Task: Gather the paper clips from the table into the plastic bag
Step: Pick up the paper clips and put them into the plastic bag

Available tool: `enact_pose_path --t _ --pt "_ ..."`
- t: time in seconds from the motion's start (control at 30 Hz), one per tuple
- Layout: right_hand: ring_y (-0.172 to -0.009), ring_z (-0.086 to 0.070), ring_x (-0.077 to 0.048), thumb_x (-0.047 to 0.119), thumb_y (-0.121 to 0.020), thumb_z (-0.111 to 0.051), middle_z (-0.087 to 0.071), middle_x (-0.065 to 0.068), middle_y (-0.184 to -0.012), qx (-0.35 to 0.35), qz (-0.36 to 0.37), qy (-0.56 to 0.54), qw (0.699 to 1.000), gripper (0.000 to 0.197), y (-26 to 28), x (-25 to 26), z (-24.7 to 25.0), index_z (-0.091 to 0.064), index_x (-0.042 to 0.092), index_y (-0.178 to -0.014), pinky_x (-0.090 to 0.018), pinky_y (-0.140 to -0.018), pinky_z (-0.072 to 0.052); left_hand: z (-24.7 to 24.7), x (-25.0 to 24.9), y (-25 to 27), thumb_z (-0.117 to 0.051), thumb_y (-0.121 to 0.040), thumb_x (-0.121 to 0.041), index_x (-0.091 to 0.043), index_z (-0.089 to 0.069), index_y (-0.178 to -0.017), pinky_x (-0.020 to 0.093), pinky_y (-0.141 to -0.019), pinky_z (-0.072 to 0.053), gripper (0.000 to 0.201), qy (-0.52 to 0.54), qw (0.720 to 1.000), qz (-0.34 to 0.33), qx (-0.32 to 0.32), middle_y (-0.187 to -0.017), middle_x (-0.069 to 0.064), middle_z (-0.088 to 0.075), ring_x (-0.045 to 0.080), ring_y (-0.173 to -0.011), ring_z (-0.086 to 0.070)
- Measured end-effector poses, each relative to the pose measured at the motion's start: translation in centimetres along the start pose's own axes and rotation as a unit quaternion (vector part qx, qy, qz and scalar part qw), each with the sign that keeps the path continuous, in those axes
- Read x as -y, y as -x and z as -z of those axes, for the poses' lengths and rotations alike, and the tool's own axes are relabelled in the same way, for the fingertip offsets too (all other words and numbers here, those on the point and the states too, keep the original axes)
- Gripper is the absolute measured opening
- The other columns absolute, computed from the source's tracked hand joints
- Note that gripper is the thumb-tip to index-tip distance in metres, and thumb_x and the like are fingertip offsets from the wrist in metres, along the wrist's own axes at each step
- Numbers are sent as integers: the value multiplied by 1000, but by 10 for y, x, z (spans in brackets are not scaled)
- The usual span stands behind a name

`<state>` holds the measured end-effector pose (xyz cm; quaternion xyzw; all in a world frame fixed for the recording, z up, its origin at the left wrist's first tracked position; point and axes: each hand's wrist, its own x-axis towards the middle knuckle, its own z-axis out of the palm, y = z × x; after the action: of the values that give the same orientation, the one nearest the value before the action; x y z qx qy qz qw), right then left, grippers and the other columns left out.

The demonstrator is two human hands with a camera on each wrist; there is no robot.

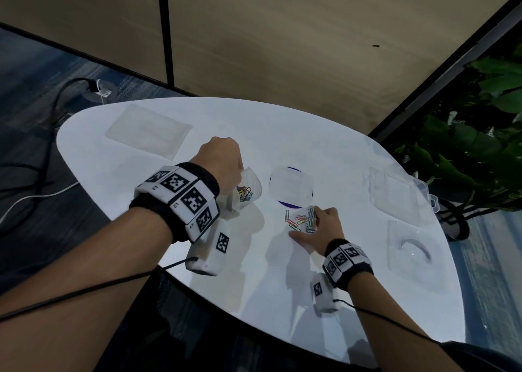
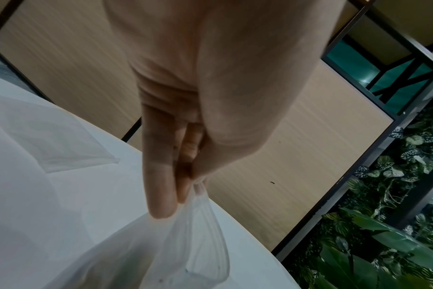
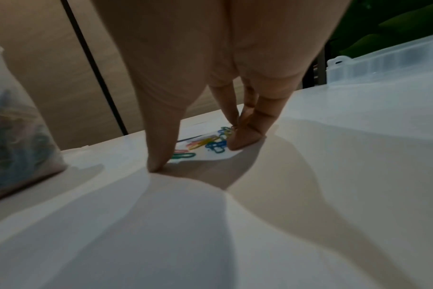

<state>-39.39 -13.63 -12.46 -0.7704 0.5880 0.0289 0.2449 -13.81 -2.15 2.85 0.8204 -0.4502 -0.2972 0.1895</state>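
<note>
Coloured clips half gathered on the white table

Coloured paper clips [image 1: 301,221] lay loose near the table's [image 1: 282,272] middle. I had my right hand [image 1: 324,227] spread over them, thumb and fingertips [image 3: 240,140] touching the tabletop, nothing gripped. Towards the left edge, my left hand [image 1: 221,162] pinched the plastic bag's [image 1: 245,192] rim; more clips sat inside the bag.
</note>
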Motion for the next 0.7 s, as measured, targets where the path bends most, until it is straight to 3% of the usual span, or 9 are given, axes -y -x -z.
enact_pose_path --t 0.1,0.2,0.27,0.37,0.47,0.53,0.6,0.7 --pt "-91 -54 -21 45 -66 -81 -38 -6 -115 -19 8 -16 1000 61 -6 15 -10 -58 14 -113 -26 -92 -48 0 1 -1 -53 -93 -2 -9 -75 -108 39 -87 -60 27 -3 1000 -2 -3 -105 13 -73 32 -93 -72" --pt "-109 -53 -30 41 -78 -71 -35 -9 -127 -31 11 -4 999 64 -11 26 -18 -49 14 -132 -34 -99 -47 -1 1 -2 -54 -93 -2 -9 -75 -108 38 -88 -59 27 -5 1000 -4 -6 -105 12 -74 31 -93 -72" --pt "-121 -43 -34 36 -90 -58 -28 -11 -141 -26 11 43 999 62 -12 33 -24 -35 17 -144 -36 -101 -41 -1 0 -2 -55 -92 -2 -9 -75 -107 39 -88 -59 26 -2 1000 -4 -4 -104 13 -74 31 -93 -72" --pt "-120 -42 -35 24 -99 -43 -31 -13 -146 -32 34 142 989 47 -12 40 -32 -35 17 -144 -34 -99 -36 -2 -1 -3 -55 -93 -2 -9 -74 -107 38 -88 -59 25 -2 1000 -5 -3 -105 12 -73 31 -94 -72" --pt "-106 -55 -32 6 -94 -46 -56 -16 -123 -55 69 145 986 27 -10 44 -36 -59 4 -117 -28 -81 -40 -1 0 -3 -55 -92 -2 -9 -74 -108 38 -88 -59 26 -6 1000 -3 -1 -107 12 -73 31 -95 -72" --pt "-97 -60 -31 -4 -90 -48 -62 -19 -107 -58 80 151 984 19 -9 47 -35 -66 -2 -97 -27 -72 -38 0 1 -2 -55 -92 -1 -9 -74 -108 38 -88 -59 26 -7 1000 -3 0 -108 12 -73 31 -95 -72" --pt "-86 -60 -26 -5 -89 -49 -63 -17 -100 -57 70 140 986 18 -9 49 -33 -66 -2 -90 -24 -68 -39 -1 1 -2 -55 -92 -1 -9 -74 -108 39 -88 -59 26 -7 1000 -2 2 -109 12 -72 31 -96 -72" --pt "-68 -57 -19 3 -85 -56 -64 -7 -78 -60 21 85 994 15 -14 52 -23 -71 3 -82 -22 -68 -50 0 2 -1 -56 -91 -1 -10 -74 -108 37 -87 -59 26 -13 1000 -4 4 -109 11 -72 30 -96 -71"
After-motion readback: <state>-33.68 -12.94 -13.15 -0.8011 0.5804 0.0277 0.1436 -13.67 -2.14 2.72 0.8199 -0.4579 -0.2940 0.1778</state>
